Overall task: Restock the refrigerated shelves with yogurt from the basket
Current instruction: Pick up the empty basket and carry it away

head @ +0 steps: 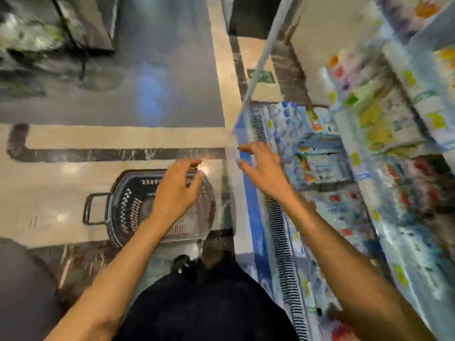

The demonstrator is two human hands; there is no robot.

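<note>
The frame is heavily blurred. A black plastic basket [128,207] with a side handle stands on the floor below me; no yogurt shows in the part I can see. My left hand [176,188] hovers over the basket with fingers spread, holding nothing. My right hand [262,169] is stretched out beside the blue front edge of the refrigerated case [251,193], fingers apart and empty. The refrigerated shelves [384,148] on the right are packed with colourful yogurt packs, smeared by motion.
A glass door edge [261,62] runs diagonally up from the case front. A black vent grille [278,222] lines the lower shelf edge. The tiled floor [98,136] with dark stripes spreads to the left. Dark display units [49,33] stand at the far left. My dark trousers fill the bottom centre.
</note>
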